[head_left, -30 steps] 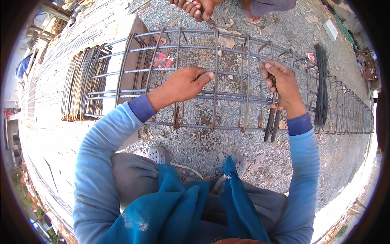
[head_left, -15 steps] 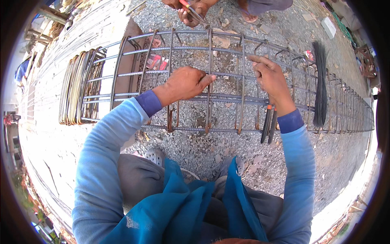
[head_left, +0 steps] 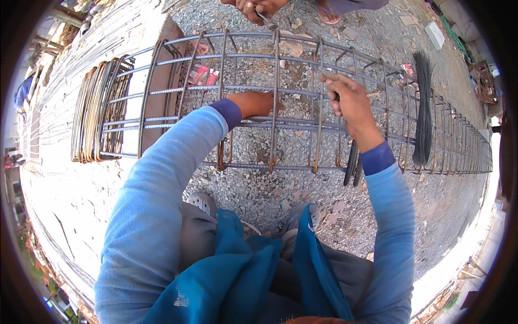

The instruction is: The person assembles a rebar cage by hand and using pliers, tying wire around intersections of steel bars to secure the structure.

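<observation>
A long cage of steel reinforcing bars (head_left: 302,127), with square stirrups tied around straight ribbed bars, lies across in front of me. My left hand (head_left: 256,103) reaches in among the bars near a middle stirrup; its fingers are partly hidden. Over the cage to the right, my right hand (head_left: 349,102) is raised with the index finger bent forward and the other fingers curled; anything thin in them is too small to make out. Below my right wrist, dark-handled pliers (head_left: 353,163) hang at the near bars. A bundle of black tie wire (head_left: 424,110) rests across the cage further right.
Several stacked stirrups (head_left: 96,113) sit at the cage's left end, by a concrete block (head_left: 168,89). Beyond the cage, a co-worker's hands (head_left: 256,9) hold a metal tool. A red and white packet (head_left: 203,75) lies on the gravel (head_left: 248,189). A white block (head_left: 435,36) stands far right.
My left hand has gone from above the bars down among them, moving slightly right. My right hand has shifted a little left, its fingers more bent. The co-worker's tool has turned.
</observation>
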Available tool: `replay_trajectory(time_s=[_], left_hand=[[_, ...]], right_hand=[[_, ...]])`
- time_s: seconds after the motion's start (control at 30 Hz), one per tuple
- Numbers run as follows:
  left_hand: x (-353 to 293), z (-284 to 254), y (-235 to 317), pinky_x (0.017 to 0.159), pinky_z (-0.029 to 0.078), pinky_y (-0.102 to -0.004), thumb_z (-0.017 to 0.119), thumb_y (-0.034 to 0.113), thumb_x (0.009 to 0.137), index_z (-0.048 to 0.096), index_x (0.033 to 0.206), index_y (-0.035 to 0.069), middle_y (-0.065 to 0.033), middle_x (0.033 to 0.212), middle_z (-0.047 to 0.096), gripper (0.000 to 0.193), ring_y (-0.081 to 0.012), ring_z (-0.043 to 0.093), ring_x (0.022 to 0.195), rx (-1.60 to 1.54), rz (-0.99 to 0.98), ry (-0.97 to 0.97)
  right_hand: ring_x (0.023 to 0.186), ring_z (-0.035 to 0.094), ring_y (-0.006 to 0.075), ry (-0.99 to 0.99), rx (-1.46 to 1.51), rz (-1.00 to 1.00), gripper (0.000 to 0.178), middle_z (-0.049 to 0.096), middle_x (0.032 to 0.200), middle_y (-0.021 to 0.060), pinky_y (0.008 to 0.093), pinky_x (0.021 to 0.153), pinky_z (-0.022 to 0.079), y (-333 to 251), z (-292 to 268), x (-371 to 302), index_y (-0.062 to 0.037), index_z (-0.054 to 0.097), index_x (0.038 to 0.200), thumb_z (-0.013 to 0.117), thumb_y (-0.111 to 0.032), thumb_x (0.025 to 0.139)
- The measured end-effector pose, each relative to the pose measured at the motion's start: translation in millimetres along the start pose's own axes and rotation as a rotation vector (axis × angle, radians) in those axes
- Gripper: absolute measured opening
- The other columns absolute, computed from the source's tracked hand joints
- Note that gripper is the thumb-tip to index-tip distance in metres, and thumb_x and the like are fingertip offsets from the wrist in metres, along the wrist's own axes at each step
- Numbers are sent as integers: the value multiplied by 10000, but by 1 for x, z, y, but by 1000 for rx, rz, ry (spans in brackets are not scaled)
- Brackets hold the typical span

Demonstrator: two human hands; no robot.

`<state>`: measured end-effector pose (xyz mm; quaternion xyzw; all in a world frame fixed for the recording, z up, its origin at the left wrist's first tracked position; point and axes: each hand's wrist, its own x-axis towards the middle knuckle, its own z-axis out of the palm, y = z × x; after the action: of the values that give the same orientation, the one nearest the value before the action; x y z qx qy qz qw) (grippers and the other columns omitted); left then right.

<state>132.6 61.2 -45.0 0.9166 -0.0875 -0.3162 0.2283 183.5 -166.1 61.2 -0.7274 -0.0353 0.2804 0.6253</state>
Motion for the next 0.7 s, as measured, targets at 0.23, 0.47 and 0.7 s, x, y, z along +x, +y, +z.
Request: replay_trajectory(time_s=[0.23, 0.47, 0.7], left_hand=[[21, 4, -12, 939, 451, -423, 501, 277, 868, 650, 1112, 49, -199, 1180, 613, 365, -381, 585, 1090, 250, -61, -120], [-11, 5, -22, 948, 449, -433, 506, 204, 833, 580, 1191, 24, -196, 1202, 598, 408, -371, 578, 1100, 30, 42, 210], [-56, -28, 16, 928, 452, -418, 506, 232, 864, 584, 1210, 80, -216, 1126, 611, 386, -361, 585, 1056, 26, 181, 150]], right_hand=[[495, 372, 34, -57, 24, -43, 267, 427, 669, -49, 193, 420, 288, 1, 5, -2, -9, 629, 1130, 517, -139, 926], [636, 486, 117, 8, -257, -220, 286, 552, 774, 23, 265, 565, 382, 11, 0, 9, -4, 643, 1115, 505, -158, 918], [913, 638, 345, 149, -1106, -599, 239, 669, 955, 204, 412, 795, 498, 0, 7, 22, -67, 694, 972, 519, -128, 821]])
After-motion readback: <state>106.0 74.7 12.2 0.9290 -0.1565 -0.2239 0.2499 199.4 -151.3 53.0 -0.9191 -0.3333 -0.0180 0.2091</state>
